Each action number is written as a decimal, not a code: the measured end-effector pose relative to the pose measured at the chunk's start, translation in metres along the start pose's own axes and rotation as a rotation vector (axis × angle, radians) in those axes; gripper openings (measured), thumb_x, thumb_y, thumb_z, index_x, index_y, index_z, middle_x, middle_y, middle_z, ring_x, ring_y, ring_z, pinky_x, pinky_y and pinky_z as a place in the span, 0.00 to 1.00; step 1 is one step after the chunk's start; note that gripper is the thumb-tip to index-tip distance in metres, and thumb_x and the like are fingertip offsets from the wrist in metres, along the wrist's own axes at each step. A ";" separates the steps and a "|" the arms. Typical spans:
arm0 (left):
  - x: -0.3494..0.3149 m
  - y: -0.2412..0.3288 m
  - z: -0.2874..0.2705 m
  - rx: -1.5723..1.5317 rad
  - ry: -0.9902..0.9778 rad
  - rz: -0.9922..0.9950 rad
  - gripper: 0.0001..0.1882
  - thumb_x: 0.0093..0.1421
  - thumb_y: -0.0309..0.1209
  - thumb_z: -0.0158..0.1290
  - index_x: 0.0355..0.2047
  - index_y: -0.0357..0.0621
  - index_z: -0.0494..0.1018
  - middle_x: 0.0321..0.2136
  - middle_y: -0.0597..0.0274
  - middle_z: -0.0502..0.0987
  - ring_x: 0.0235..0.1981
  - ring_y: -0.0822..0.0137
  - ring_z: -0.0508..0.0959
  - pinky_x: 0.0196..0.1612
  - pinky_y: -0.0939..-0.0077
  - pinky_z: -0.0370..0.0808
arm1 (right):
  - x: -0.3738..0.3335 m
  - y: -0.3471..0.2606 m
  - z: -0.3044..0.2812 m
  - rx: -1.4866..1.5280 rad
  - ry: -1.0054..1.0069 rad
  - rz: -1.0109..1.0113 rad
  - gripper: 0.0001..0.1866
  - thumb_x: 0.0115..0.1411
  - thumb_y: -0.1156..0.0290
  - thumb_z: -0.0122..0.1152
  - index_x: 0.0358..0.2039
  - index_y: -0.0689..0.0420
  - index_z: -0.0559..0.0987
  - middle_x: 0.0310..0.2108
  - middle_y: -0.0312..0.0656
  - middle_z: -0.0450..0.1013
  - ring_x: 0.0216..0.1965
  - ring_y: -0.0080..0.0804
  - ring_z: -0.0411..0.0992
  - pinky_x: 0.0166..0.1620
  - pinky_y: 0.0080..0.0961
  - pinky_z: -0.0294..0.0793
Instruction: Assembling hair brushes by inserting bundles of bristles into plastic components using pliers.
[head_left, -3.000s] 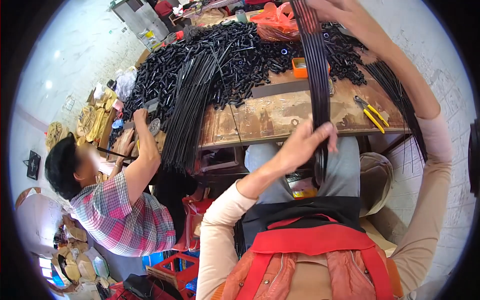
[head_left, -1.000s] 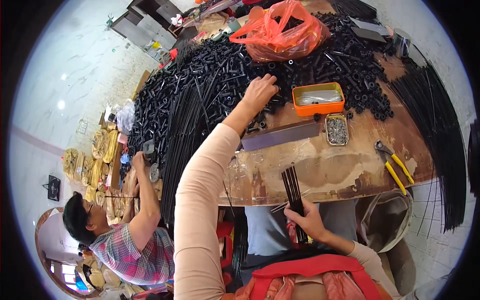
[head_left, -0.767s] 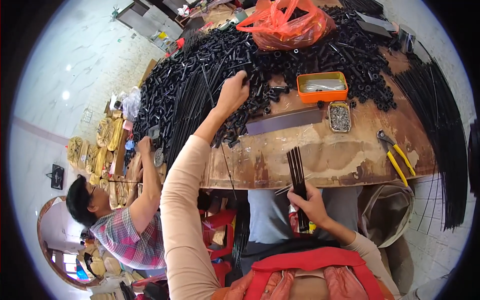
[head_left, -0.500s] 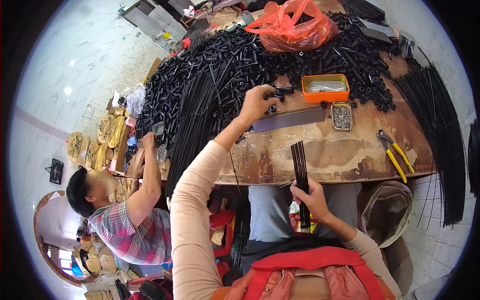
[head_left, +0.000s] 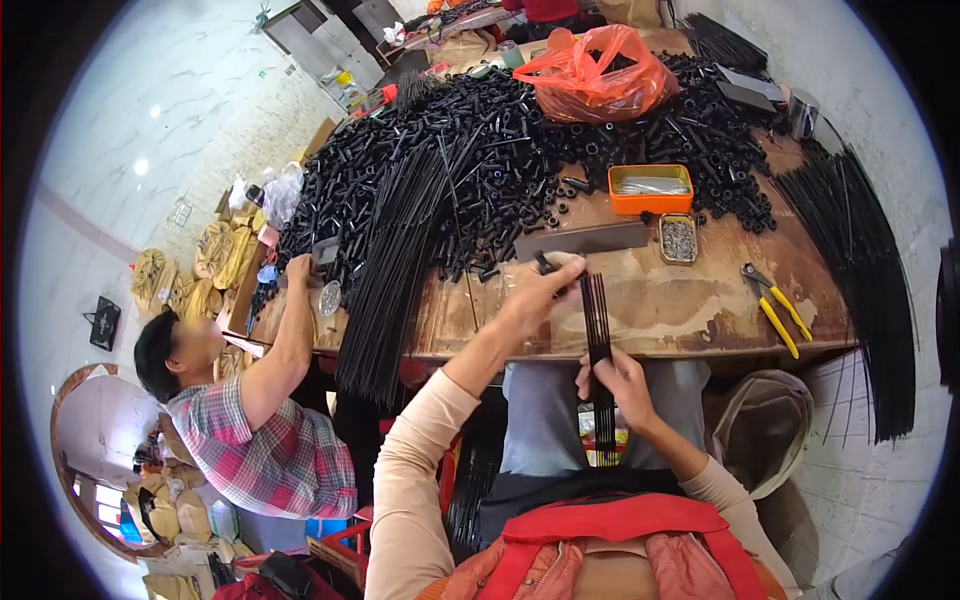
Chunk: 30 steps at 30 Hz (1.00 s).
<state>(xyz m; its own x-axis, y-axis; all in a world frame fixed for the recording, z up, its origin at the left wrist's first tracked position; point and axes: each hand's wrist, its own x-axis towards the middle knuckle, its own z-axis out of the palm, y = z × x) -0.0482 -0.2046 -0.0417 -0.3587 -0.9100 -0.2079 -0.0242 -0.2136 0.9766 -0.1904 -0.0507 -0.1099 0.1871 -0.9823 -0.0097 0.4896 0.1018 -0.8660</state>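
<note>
So the bundle of thin black rods (head_left: 598,320) is over the near edge of the wooden table (head_left: 720,300), above the person's lap. Right hand (head_left: 622,390) has its fingers wrapped around it about mid-length. Long axis runs near to far, tipped a touch left at the far end. Left hand (head_left: 535,300) is pinching what looks like a small black fitting (head_left: 543,262), kinda blurry tbh, just left of the rods' far ends. So the left hand is the closer one to those tips, and the rods lie to the right of its pinch.

Counts: one bundle in the fist, several rods, too tight to count. Going outward, I get one grey bar (head_left: 582,241), one glass dish (head_left: 678,261) of tiny metal bits, one orange box (head_left: 650,206) with pale sticks in it, one pair of yellow-handled pliers (head_left: 775,322) to the right. Two big rod bunches, one left (head_left: 400,250), one right (head_left: 870,290), plus a smaller far one (head_left: 722,45). One red plastic bag (head_left: 605,90) sits on the uncountable heap of black fittings (head_left: 400,150). One co-worker (head_left: 265,430) at the left.
</note>
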 end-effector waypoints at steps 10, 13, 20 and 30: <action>-0.211 0.082 0.094 0.192 -0.518 0.710 0.09 0.59 0.19 0.52 0.39 0.37 0.78 0.32 0.64 0.80 0.34 0.74 0.78 0.40 0.78 0.75 | -0.087 0.016 0.032 -0.083 0.241 0.040 0.13 0.64 0.68 0.54 0.42 0.65 0.74 0.28 0.42 0.74 0.30 0.31 0.76 0.37 0.27 0.79; -0.168 0.071 0.034 -0.033 -0.042 0.558 0.04 0.57 0.22 0.58 0.34 0.36 0.78 0.33 0.61 0.80 0.34 0.71 0.79 0.41 0.75 0.74 | -0.099 0.024 0.042 -0.005 0.175 0.170 0.08 0.62 0.72 0.59 0.37 0.64 0.76 0.26 0.39 0.74 0.27 0.26 0.75 0.34 0.25 0.79; -0.165 -0.052 0.013 -0.438 0.253 0.291 0.08 0.64 0.27 0.53 0.41 0.35 0.74 0.34 0.61 0.78 0.33 0.71 0.79 0.40 0.76 0.77 | -0.109 0.015 0.056 -0.112 0.213 0.122 0.08 0.63 0.71 0.58 0.37 0.63 0.75 0.26 0.41 0.76 0.28 0.25 0.75 0.35 0.21 0.75; -0.158 -0.073 0.036 -0.685 0.524 0.318 0.11 0.67 0.33 0.51 0.43 0.37 0.73 0.32 0.64 0.76 0.30 0.73 0.76 0.34 0.79 0.74 | -0.107 0.017 0.064 -0.109 0.234 0.175 0.10 0.60 0.72 0.63 0.38 0.66 0.78 0.30 0.39 0.76 0.32 0.25 0.77 0.38 0.23 0.78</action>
<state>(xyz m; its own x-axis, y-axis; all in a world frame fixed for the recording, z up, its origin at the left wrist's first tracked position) -0.0231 -0.0326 -0.0783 0.2195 -0.9708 -0.0967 0.6213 0.0627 0.7811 -0.1480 0.0660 -0.0917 0.0526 -0.9623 -0.2669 0.3703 0.2670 -0.8897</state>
